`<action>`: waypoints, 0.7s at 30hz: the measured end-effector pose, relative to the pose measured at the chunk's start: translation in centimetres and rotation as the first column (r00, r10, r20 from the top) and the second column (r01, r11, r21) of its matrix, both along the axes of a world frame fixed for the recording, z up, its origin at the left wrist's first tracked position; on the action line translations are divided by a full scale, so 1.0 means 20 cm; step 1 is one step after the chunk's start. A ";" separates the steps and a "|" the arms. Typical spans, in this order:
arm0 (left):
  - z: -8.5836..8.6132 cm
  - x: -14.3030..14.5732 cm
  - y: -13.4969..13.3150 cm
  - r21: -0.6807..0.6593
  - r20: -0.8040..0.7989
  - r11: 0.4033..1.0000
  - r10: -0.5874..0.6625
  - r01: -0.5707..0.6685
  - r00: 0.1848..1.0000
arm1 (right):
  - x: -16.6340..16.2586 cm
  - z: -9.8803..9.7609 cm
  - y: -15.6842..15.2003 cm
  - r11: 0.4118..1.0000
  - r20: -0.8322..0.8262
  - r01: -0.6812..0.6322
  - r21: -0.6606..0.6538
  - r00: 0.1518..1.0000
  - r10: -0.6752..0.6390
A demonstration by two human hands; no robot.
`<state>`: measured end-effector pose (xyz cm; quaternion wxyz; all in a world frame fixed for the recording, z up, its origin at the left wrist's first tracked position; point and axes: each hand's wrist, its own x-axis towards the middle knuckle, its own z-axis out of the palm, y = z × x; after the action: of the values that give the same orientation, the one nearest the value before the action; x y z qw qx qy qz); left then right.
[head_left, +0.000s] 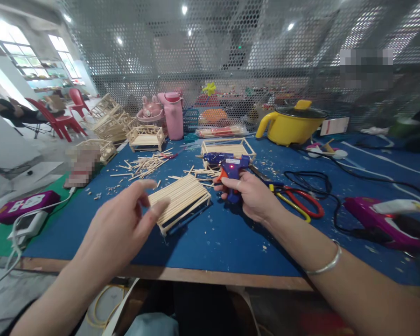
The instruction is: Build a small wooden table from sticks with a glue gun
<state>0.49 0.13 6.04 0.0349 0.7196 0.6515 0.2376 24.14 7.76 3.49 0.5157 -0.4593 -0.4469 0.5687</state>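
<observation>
Perforated metal screen (161,51) is spanning the far side; red chairs (61,122) are standing beyond the work area at 10 o'clock. Blue tabletop (217,247) is filling the middle, its wooden edge running along 6 o'clock.

Going down in size: yellow pot (296,126) with a dark lid is sitting at 1 o'clock, pink flask (174,119) at 11. Miniature bench (147,140) of thin sticks is standing at 10 o'clock; a stick frame (224,146) is resting at 12, just behind the glue gun (231,169).

Slatted stick piece (178,198) is lying near the centre, slightly toward 9 o'clock, slats uppermost, short legs showing. Left hand (117,228) is reaching in from 8 o'clock, fingers loosely bent, grasping nothing; its thumb is overlapping the piece's left end, touching or hovering, cannot tell. Right hand (254,196), coming in from 4, is grasping the gun by its handle, fingers at the orange trigger, red light glowing, nozzle pointing toward 9.

Red-handled tool (317,202) is lying at 3 o'clock. Loose sticks (143,165) are spreading at 10; pale crumbs (264,247) are dotting the blue.

Judgement: step in hand is looking like gluing stickwork, nozzle not yet at a joint. Next move would be calling for a steady left-hand hold on the slatted piece and careful angling of the nozzle, fingers keeping off the likely hot tip.
</observation>
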 end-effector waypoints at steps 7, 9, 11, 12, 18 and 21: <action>-0.30 -0.03 -0.15 -0.139 0.209 0.990 0.052 -0.022 0.977 | -0.06 -0.01 -0.03 0.989 0.009 -0.070 -0.127 0.997 0.072; -0.33 -0.03 -0.09 -0.072 0.250 0.997 0.017 0.001 0.968 | -0.06 0.00 -0.05 0.989 0.045 -0.092 -0.118 0.994 0.098; -0.33 -0.05 -0.03 -0.029 0.263 1.000 0.002 0.005 0.965 | -0.06 0.01 -0.06 0.986 0.090 -0.099 -0.131 0.990 0.112; -0.33 -0.06 -0.01 -0.008 0.254 1.000 0.005 -0.003 0.967 | -0.05 0.01 -0.06 0.986 0.114 -0.090 -0.138 0.988 0.106; -0.30 -0.03 -0.16 0.235 0.139 0.968 0.055 -0.086 0.989 | -0.02 0.02 -0.04 0.999 0.150 -0.026 -0.047 0.988 0.032; -0.25 0.03 -0.22 -0.077 -0.050 0.997 -0.032 0.028 0.998 | -0.01 0.01 -0.03 1.000 0.134 -0.024 0.003 0.991 0.023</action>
<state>1.17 -4.30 1.00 0.0491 0.7333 0.6499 0.1936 23.98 7.20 3.71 0.4788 -0.4901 -0.4873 0.5414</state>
